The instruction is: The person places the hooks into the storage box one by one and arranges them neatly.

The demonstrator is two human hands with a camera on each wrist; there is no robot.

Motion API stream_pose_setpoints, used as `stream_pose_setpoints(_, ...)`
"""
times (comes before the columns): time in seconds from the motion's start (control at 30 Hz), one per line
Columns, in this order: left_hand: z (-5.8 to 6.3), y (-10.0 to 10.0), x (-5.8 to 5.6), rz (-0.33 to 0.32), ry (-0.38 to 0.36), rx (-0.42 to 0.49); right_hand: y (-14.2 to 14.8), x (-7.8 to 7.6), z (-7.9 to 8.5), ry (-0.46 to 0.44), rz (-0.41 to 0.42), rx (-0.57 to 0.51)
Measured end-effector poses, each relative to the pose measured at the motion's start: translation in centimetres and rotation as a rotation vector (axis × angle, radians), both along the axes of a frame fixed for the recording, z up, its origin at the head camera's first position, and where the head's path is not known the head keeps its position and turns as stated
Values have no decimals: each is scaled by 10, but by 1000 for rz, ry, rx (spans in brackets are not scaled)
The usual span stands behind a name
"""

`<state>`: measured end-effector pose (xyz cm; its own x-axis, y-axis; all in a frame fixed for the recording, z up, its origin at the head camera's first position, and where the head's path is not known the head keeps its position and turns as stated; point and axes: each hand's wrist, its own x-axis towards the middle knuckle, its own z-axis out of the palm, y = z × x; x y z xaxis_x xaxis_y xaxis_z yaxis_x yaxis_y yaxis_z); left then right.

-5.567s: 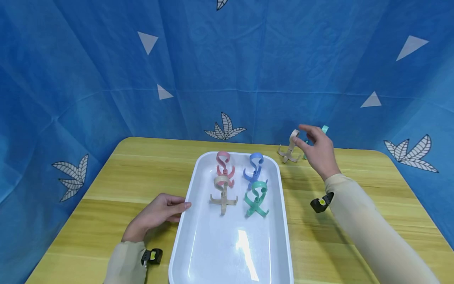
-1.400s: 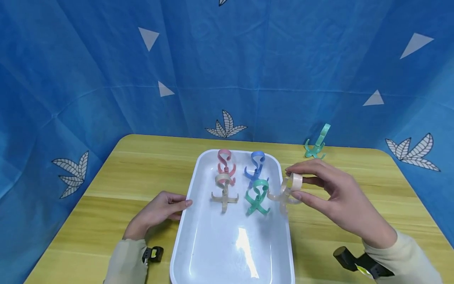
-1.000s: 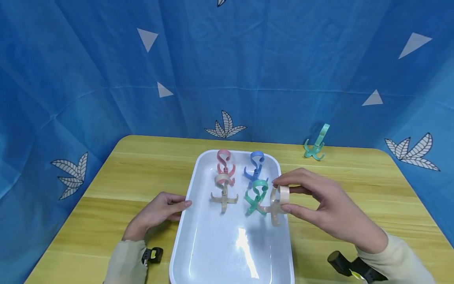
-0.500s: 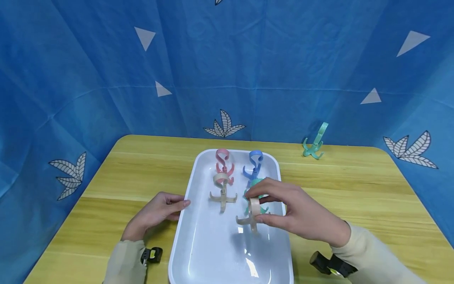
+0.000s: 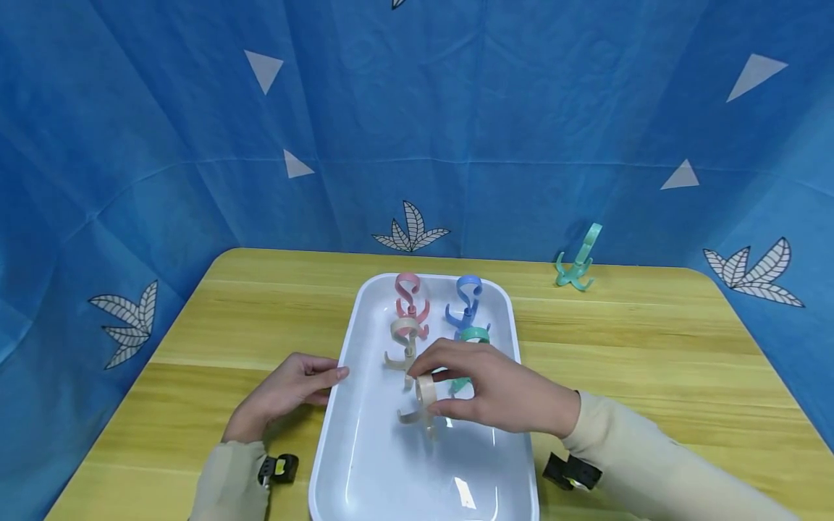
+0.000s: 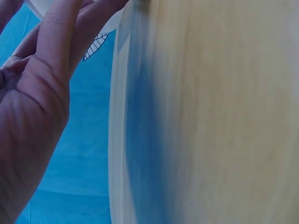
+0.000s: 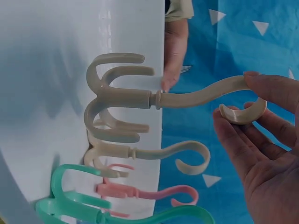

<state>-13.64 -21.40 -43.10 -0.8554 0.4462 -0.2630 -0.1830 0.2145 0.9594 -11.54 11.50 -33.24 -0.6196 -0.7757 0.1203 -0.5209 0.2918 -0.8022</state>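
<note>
My right hand pinches the curled top of a beige four-pronged swivel hook between thumb and fingers. That hook hangs prongs-down over the white tray; whether it touches the tray's floor I cannot tell. Just behind it stands another beige hook, partly covered by my fingers in the head view. A green hook is mostly hidden behind my right hand. Farther back in the tray are a pink hook and a blue hook. My left hand grips the tray's left rim, thumb on top.
One more green hook stands on the wooden table at the back right, close to the blue cloth backdrop. The tray's near half shows bare white floor.
The beige hook stood at the table's back right earlier; my right hand has carried it over the tray's right rim and leftward, in front of the other hooks. The left hand stays put.
</note>
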Motion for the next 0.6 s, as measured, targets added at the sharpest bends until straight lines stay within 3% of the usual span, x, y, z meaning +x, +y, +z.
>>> stream_pose_setpoints(0.3,0,0,0,1,14,-11,-7,-4,-8,-45,-23,43)
stream_pose_setpoints(0.6,0,1,0,13,7,-22,-7,-5,-12,0,-27,123)
